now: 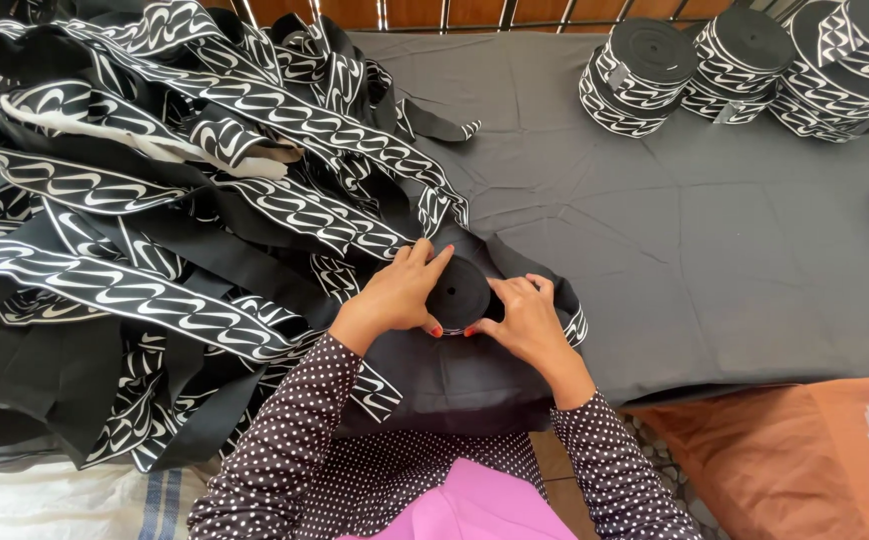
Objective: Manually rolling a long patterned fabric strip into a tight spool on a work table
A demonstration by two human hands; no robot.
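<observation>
Fingers of the left hand [400,290] and right hand [527,318] curl around a small black roll [460,292], pinching it from both sides on the dark cloth [675,240]. Left of the roll lies a heap of patterned band [155,220]; well beyond it stand finished rolls [735,65].

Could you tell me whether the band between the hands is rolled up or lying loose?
Rolled up: the small black roll sits as a tight disc between the left hand and right hand.

Left hand [402,291] and right hand [523,318] meet at centre, fingers curled inward, thumbs nearly touching, dotted sleeves angled in.
</observation>
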